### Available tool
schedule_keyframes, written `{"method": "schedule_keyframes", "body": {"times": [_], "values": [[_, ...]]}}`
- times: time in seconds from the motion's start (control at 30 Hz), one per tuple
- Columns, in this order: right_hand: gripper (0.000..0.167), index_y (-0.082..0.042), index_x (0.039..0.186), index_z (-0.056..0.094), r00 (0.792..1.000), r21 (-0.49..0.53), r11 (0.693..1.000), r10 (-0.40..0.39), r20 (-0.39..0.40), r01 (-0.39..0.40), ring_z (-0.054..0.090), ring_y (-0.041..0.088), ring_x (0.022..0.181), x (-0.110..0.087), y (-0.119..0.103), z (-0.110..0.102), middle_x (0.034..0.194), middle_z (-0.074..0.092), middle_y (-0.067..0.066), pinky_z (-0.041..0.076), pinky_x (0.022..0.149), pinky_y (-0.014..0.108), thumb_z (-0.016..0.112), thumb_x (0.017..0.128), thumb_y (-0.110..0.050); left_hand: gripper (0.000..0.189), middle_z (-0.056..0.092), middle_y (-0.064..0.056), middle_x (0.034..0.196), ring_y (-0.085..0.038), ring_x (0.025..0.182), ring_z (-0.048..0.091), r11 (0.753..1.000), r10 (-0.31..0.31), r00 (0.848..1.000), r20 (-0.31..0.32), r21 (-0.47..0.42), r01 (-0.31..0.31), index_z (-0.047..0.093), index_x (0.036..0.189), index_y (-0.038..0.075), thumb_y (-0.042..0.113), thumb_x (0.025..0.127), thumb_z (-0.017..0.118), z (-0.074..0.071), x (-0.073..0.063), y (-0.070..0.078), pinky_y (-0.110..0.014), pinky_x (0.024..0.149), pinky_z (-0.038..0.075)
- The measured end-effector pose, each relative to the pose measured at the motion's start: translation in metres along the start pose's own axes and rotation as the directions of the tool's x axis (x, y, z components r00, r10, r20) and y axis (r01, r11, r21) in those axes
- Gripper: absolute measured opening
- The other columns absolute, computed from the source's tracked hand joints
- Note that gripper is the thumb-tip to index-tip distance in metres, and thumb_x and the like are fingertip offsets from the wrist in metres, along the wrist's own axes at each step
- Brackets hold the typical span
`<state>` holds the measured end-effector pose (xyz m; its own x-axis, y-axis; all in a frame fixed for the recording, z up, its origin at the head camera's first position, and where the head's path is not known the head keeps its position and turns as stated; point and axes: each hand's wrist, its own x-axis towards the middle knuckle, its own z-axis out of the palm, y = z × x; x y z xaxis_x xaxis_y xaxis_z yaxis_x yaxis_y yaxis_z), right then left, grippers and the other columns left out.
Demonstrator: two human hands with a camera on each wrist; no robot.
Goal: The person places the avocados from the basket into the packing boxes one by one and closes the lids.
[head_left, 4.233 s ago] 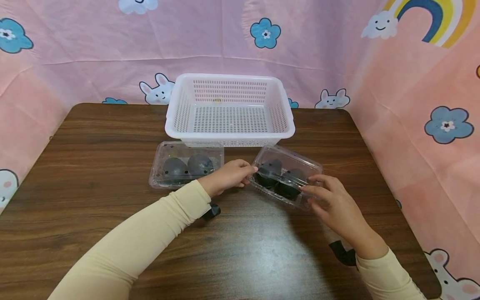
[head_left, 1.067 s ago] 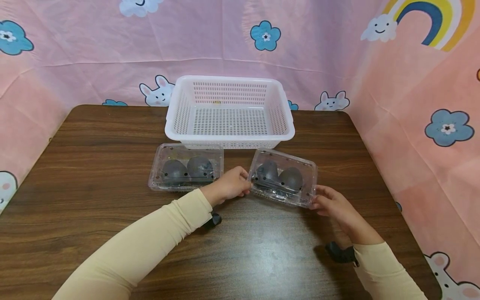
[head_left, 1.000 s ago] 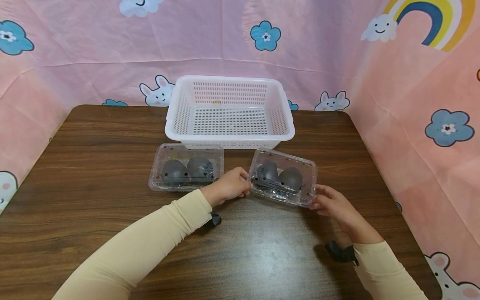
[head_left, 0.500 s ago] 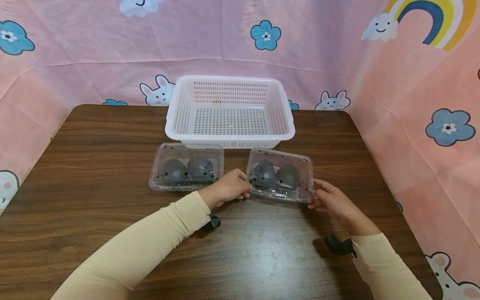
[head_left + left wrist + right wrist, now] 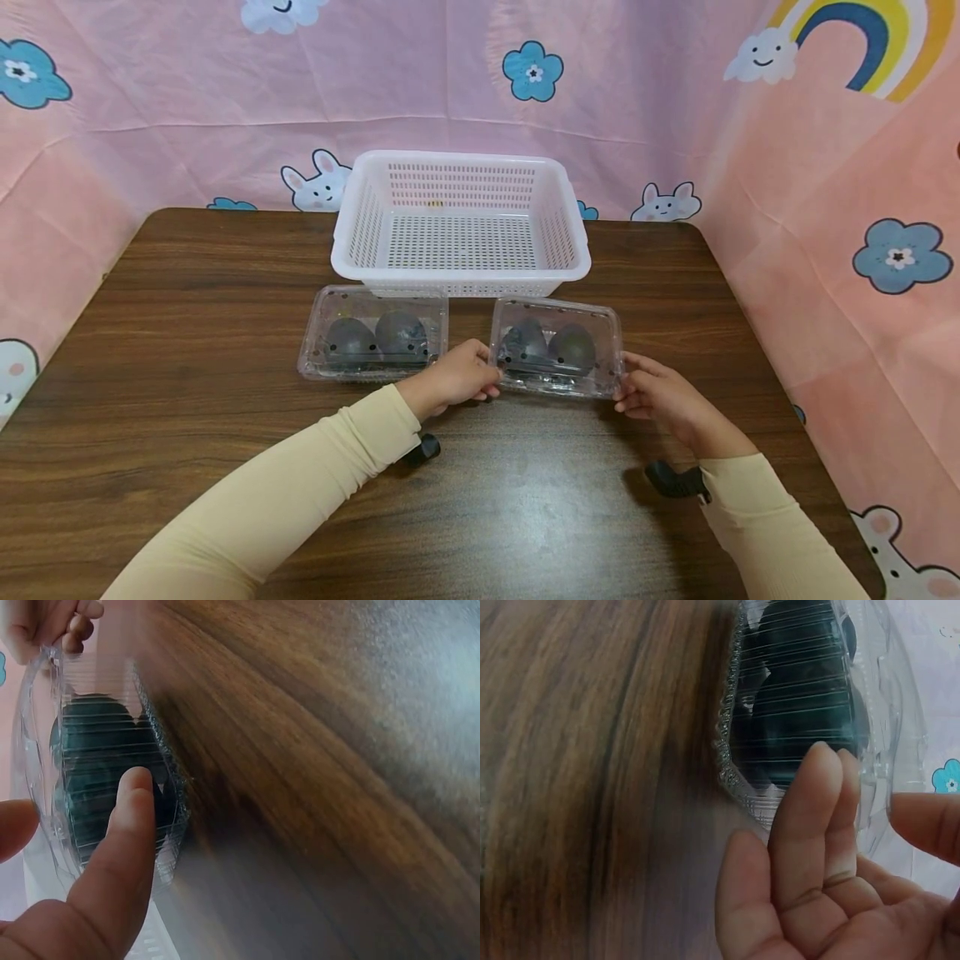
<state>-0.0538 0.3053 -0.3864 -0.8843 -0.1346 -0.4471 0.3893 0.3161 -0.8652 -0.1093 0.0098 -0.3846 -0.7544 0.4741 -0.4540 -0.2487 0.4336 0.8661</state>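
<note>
Both hands hold the right-hand clear plastic clamshell box (image 5: 555,345), one at each end. Inside it lie two dark, rounded fruits that look like avocados (image 5: 573,350). My left hand (image 5: 459,375) grips the left end, its thumb at the lid rim and a finger (image 5: 129,825) along the ribbed side wall. At the right end, my right hand (image 5: 663,400) pinches the box between its thumb (image 5: 930,825) and fingers. The lid lies down over the fruits. A matching clamshell box (image 5: 311,333) with two similar fruits rests to the left, just beyond my left hand.
A white perforated plastic basket (image 5: 461,273) stands at the back of the brown wooden table (image 5: 225,400), right behind the two boxes. A pink printed cloth (image 5: 622,83) hangs behind and beside the table. Dark wrist mounts (image 5: 675,481) stick out under the sleeves.
Earlier the right box's lid was tilted, with my right hand over its front. The lid is now down, my right hand is at the right end, and the box has turned straighter and shifted left.
</note>
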Motion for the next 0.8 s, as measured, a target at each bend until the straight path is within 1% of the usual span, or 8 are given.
{"method": "schedule_keyframes", "body": {"times": [0.13,0.23,0.37,0.6,0.8], "values": [[0.066,0.003,0.152,0.011,1.000,0.037,0.999,0.003,0.022,-0.004,0.062,0.010,0.077,0.003,0.000,-0.002,0.083,0.060,-0.004,0.049,0.081,0.032,0.040,0.095,-0.010,0.048,0.062,-0.020,0.115,-0.029,0.094,0.065,1.000,-0.001,1.000,-0.006,-0.025,0.001,0.031,0.140,-0.007,0.009,0.099,0.051,0.001,-0.002,-0.001,-0.035,0.081,0.054],[0.066,0.004,0.152,0.012,1.000,0.039,0.999,-0.005,0.031,0.004,0.062,0.009,0.079,0.005,-0.001,-0.003,0.085,0.062,-0.005,0.049,0.080,0.031,0.042,0.095,-0.009,0.048,0.062,-0.020,0.114,-0.028,0.093,0.065,0.999,-0.009,1.000,-0.017,-0.039,0.009,0.032,0.140,-0.006,0.009,0.099,0.051,0.002,-0.002,-0.001,-0.034,0.079,0.054],[0.065,0.004,0.152,0.010,0.999,0.045,0.999,-0.010,0.045,0.008,0.063,0.008,0.080,0.007,-0.003,-0.004,0.088,0.063,-0.004,0.050,0.080,0.030,0.042,0.096,-0.008,0.046,0.062,-0.021,0.115,-0.027,0.093,0.065,0.999,-0.012,1.000,-0.029,-0.036,0.011,0.034,0.139,-0.006,0.010,0.099,0.050,0.004,0.000,-0.002,-0.032,0.077,0.054],[0.065,0.006,0.151,0.010,0.997,0.048,0.999,-0.025,0.066,0.022,0.063,0.009,0.080,0.010,-0.004,-0.006,0.087,0.062,-0.004,0.050,0.080,0.030,0.042,0.097,-0.008,0.041,0.060,-0.023,0.116,-0.031,0.099,0.065,0.998,-0.018,0.999,-0.047,-0.054,0.016,0.037,0.136,-0.006,0.009,0.099,0.048,0.006,0.001,-0.003,-0.036,0.083,0.054],[0.065,0.006,0.151,0.008,0.997,0.047,0.999,-0.016,0.069,0.013,0.062,0.007,0.080,0.012,-0.004,-0.006,0.086,0.062,-0.006,0.050,0.081,0.029,0.041,0.097,-0.010,0.041,0.058,-0.021,0.118,-0.030,0.097,0.064,0.997,-0.022,0.998,-0.057,-0.070,0.018,0.037,0.135,-0.005,0.008,0.098,0.048,0.007,0.002,-0.003,-0.037,0.085,0.053]]}}
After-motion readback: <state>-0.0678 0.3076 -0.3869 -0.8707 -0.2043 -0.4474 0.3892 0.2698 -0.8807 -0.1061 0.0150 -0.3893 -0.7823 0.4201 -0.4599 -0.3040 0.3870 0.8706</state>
